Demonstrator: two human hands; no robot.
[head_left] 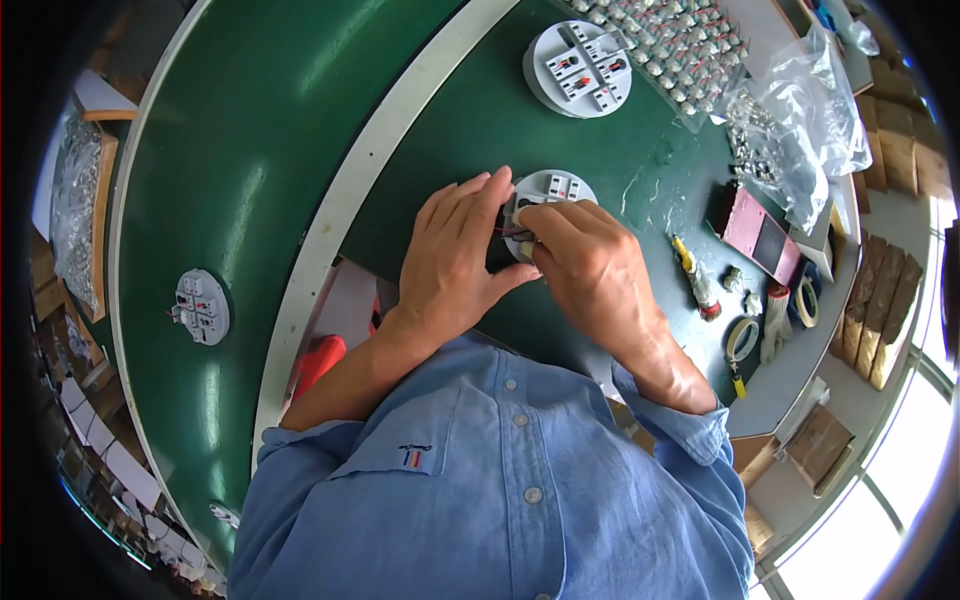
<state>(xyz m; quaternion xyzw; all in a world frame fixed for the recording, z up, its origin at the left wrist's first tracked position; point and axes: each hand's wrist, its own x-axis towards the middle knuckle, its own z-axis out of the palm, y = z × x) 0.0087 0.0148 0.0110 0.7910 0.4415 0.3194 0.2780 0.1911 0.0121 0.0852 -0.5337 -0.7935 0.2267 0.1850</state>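
Observation:
A round white plastic base (pixel 553 181) with small sockets on its face lies on the green worktop before me, largely covered by my hands. My left hand (pixel 450 245) spans its left side, the fingers long and straight against the rim and the thumb at the near edge. Over the base, my right hand (pixel 590 260) is closed, with the fingertips pinched together low on its face. Thin dark red wires (pixel 512 232) show beside those fingertips. Whatever the right fingers pinch is hidden.
A similar white base (pixel 578 70) stands farther back, near a bed of small wired parts (pixel 670 45). Another base (pixel 202 307) sits on the green strip at left. A yellow-handled tool (pixel 697 277), tape rolls (pixel 742 340), a pink box (pixel 758 232) and plastic bags (pixel 815 120) lie right.

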